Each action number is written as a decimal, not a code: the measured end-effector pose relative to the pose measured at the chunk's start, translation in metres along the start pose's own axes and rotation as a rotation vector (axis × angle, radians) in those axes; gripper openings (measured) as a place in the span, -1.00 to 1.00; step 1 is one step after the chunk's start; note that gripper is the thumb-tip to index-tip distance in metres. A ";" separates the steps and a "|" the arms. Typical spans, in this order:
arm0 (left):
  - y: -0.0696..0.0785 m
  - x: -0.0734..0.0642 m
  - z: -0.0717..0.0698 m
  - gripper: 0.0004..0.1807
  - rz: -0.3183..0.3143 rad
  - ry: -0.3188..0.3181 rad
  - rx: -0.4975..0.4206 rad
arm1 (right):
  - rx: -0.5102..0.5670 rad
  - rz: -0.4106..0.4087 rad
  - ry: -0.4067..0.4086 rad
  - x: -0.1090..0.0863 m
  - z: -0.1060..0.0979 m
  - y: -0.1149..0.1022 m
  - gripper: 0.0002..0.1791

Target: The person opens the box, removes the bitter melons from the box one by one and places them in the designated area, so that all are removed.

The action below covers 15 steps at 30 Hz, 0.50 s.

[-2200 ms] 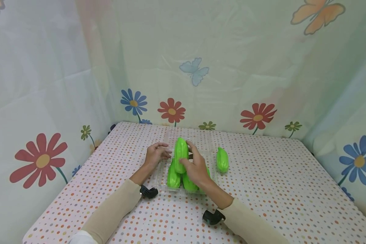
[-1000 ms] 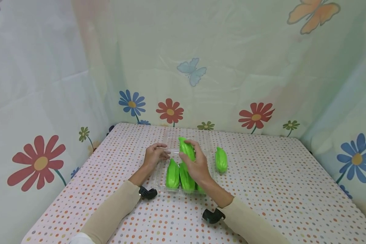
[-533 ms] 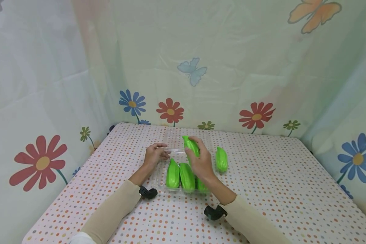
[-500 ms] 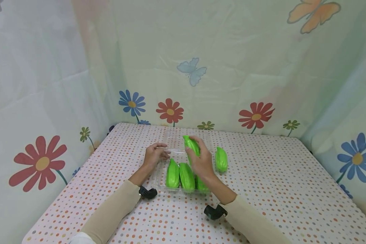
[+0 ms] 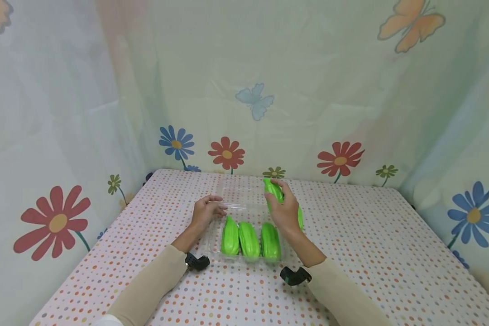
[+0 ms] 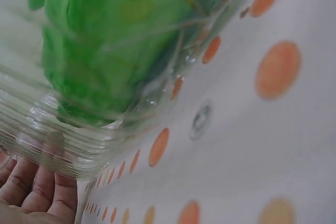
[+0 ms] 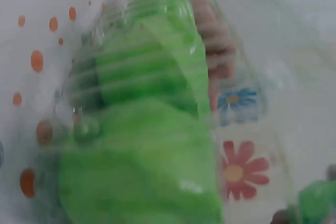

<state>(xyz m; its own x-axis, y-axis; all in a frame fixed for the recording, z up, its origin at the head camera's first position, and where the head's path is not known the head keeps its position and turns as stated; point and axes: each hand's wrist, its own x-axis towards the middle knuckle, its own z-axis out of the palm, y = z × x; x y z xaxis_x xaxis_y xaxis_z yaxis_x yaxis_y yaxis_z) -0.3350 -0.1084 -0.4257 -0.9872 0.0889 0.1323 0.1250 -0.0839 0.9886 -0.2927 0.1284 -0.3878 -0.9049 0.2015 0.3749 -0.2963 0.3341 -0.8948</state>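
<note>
My right hand (image 5: pixel 286 210) grips a long, bright green ridged toy vegetable (image 5: pixel 274 190), raised above the right side of a clear plastic container (image 5: pixel 213 246). Three similar toy vegetables, the left (image 5: pixel 230 237), the middle (image 5: pixel 249 240) and the right (image 5: pixel 270 242), lie side by side inside, with a gap between the middle and right ones. Relaxed fingers of my left hand (image 5: pixel 203 213) touch the container's left side; the left wrist view has them against its ribbed wall (image 6: pixel 68 150). Another green toy vegetable (image 5: pixel 300 218) is mostly hidden behind my right hand.
The container's clear lid (image 5: pixel 238 192) lies folded back on the far side. Everything rests on a table with a dotted cloth (image 5: pixel 236 294). Flower-patterned curtains (image 5: pixel 187 90) surround the table at the back and both sides.
My right hand has carried the held toy vegetable rightward from over the container's middle, uncovering the right one inside and covering the one on the table. My left hand stays in place.
</note>
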 end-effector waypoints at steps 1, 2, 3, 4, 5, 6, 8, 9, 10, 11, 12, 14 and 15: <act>0.003 -0.003 0.001 -0.63 -0.005 -0.006 -0.001 | -0.009 0.007 0.009 0.001 -0.001 0.002 -0.53; 0.003 -0.005 0.001 -0.63 -0.007 -0.006 -0.002 | -0.011 0.011 0.014 0.002 -0.002 0.004 -0.52; 0.002 -0.005 0.001 -0.63 -0.009 -0.004 -0.001 | -0.008 0.015 0.021 0.003 -0.003 0.007 -0.52; 0.002 -0.005 0.001 -0.63 -0.011 -0.003 -0.003 | -0.008 0.018 0.028 0.005 -0.004 0.009 -0.52; 0.002 -0.005 0.001 -0.64 -0.011 -0.003 -0.003 | -0.007 0.017 0.035 0.006 -0.005 0.010 -0.52; 0.002 -0.005 0.001 -0.64 -0.011 -0.005 -0.005 | -0.011 0.016 0.043 0.007 -0.006 0.012 -0.52; 0.002 -0.005 0.001 -0.65 -0.008 -0.011 -0.009 | -0.025 0.012 0.062 0.009 -0.008 0.014 -0.51; 0.001 -0.005 0.001 -0.66 -0.007 -0.012 -0.010 | -0.033 0.012 0.071 0.010 -0.009 0.016 -0.51; 0.002 -0.005 0.001 -0.67 -0.006 -0.012 -0.012 | -0.039 0.009 0.078 0.012 -0.010 0.017 -0.50; 0.002 -0.004 0.001 -0.67 -0.005 -0.011 -0.011 | -0.043 0.007 0.085 0.013 -0.011 0.018 -0.50; 0.002 -0.004 0.001 -0.67 -0.004 -0.012 -0.012 | -0.049 0.005 0.094 0.014 -0.012 0.020 -0.49; 0.002 -0.004 0.001 -0.67 -0.004 -0.011 -0.012 | -0.060 0.012 0.110 0.017 -0.014 0.022 -0.49; 0.002 -0.003 0.001 -0.66 -0.005 -0.012 -0.012 | -0.065 0.019 0.116 0.018 -0.015 0.024 -0.48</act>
<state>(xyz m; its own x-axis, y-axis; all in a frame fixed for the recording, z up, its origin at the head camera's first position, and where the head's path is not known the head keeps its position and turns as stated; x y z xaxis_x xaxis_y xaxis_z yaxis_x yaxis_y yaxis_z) -0.3313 -0.1079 -0.4239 -0.9866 0.1010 0.1285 0.1191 -0.0949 0.9883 -0.3116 0.1541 -0.3983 -0.8677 0.3125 0.3866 -0.2554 0.3869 -0.8860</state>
